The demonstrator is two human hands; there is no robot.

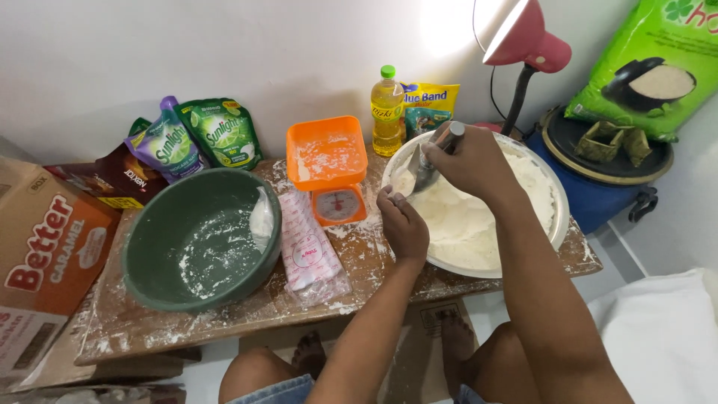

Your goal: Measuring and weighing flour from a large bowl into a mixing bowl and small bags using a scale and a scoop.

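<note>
- Metal spoon [428, 166] clamped in right hand [473, 161] by its handle; stiff, likely slick with flour.
- Left hand [402, 224] curled shut at the spoon's 7 o'clock; contents cannot be told.
- Soft white dough filling the metal basin [559, 217], at 3 o'clock of the orange scale [329, 168].

Spoon [426, 166] over flour basin [557, 217]

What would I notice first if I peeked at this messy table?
Probably the two hands at the right: the right hand holds a shiny metal spoon over the big round metal tray of white dough, with the left hand at the tray's near rim. Next, the flour-dusted green plastic bowl on the left and the small orange kitchen scale in the middle.
</note>
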